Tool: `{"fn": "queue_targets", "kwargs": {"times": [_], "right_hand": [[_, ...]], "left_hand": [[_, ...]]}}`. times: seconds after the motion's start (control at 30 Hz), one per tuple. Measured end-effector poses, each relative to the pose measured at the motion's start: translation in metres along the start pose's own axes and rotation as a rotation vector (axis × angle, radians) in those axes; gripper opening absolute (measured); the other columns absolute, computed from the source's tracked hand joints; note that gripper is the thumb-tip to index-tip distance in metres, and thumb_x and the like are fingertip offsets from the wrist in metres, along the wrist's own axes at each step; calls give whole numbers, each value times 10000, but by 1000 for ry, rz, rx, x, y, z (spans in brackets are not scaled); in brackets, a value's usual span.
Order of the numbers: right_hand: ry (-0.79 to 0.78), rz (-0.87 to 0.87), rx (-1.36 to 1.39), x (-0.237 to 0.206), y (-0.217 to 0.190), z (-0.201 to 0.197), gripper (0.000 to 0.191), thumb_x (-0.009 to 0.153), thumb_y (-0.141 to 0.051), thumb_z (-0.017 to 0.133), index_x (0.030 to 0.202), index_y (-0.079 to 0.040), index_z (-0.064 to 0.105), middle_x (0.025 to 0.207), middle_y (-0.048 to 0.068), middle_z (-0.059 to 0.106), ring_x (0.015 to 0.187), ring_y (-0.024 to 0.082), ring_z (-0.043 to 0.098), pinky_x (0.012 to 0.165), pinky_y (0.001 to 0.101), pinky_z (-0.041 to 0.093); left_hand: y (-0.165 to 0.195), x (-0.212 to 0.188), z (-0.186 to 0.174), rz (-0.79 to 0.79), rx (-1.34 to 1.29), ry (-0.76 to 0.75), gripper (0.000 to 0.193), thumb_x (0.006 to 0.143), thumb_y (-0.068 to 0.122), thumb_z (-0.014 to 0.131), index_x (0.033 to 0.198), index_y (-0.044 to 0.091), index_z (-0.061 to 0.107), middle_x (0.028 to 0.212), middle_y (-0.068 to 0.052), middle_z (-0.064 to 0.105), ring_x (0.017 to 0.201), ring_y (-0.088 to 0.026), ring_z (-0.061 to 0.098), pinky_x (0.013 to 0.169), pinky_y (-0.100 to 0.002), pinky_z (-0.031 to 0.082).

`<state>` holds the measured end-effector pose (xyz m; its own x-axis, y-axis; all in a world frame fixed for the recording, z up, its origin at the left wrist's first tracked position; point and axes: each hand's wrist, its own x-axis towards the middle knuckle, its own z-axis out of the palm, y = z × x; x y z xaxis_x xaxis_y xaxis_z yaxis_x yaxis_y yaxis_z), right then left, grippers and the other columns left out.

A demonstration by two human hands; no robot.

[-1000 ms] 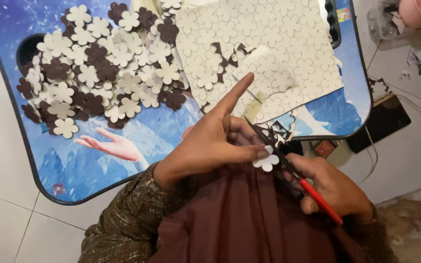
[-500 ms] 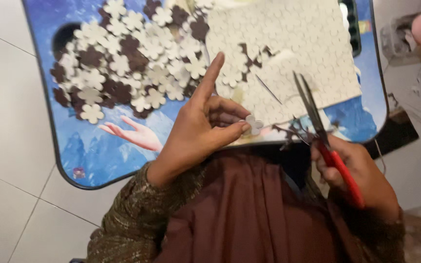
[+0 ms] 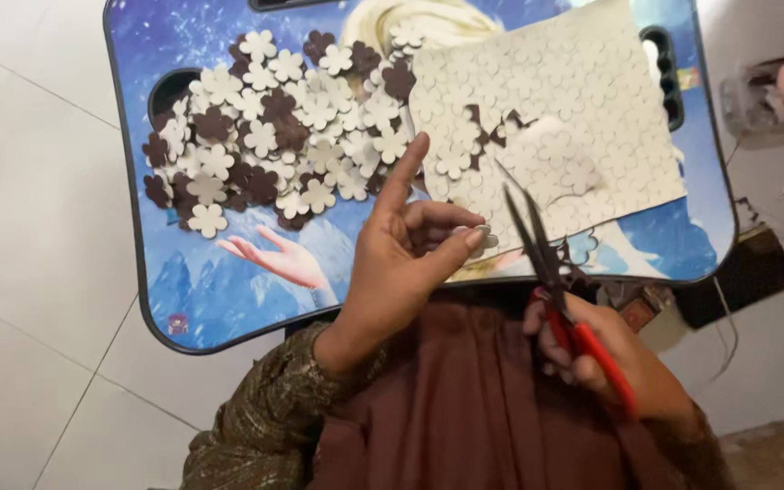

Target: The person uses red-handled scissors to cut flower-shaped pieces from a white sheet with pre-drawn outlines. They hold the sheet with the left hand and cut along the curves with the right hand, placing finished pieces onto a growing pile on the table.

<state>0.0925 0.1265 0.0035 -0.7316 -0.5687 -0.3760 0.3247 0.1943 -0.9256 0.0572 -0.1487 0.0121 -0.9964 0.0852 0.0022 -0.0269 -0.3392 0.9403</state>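
On tray [image 3: 165, 299], flower cutouts [image 3: 274, 145]

The person wears a long-sleeved olive-brown patterned fabric sleeve [image 3: 265, 417] with a fine glittery weave, ending at the wrist of the bare left hand [image 3: 401, 263]. A plain maroon-brown cloth garment [image 3: 465, 399] falls in soft folds over the lap. The bare right hand [image 3: 610, 363] shows no rings or bands.
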Motion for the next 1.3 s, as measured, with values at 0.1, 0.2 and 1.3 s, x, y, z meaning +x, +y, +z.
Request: {"fn": "queue_targets", "kwargs": {"times": [0.1,0.2,1.3], "right_hand": [[-31,9,-218,8,-9,7,986,723,-924,525,1166,-46,598,701,-5,510,587,97,448,515,255,377],[-36,-7,-201,13,-14,9,1000,727,-933,538,1156,-33,615,729,0,519,652,108,499,560,269,411],[-35,40,-381,13,9,-15,906,657,-932,569,933,-72,624,607,-1,521,556,117,528,501,298,423]], "left_hand": [[0,-4,3,-80,-119,4,960,938,-47,715,1687,80,128,1059,-125,743,951,-150,742,856,-283,634],[2,-6,2,-116,-130,-16,974,925,-55,719,1691,69,132,1035,-127,743,932,-149,736,849,-283,623],[4,4,8,-217,0,-84,987,880,-43,739,1688,79,185,935,-67,709,836,-104,712,763,-246,607]]}}
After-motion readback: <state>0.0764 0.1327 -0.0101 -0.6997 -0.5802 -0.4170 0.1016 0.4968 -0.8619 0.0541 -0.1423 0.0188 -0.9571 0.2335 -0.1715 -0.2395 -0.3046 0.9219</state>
